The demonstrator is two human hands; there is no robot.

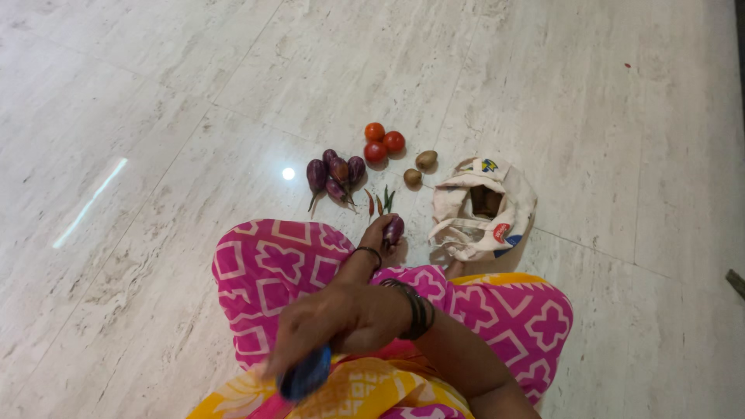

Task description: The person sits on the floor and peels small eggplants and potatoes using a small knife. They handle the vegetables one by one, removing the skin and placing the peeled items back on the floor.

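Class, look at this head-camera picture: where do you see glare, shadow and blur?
In the head view, glare shows as a bright spot and a pale streak on the marble floor; soft shadow lies beside the cloth bag; the near hand with its blue object is motion-blurred, while the vegetables stay sharp.

Blue object (304,375) in right hand (330,322) blurred; bag (481,208) contents indistinct.
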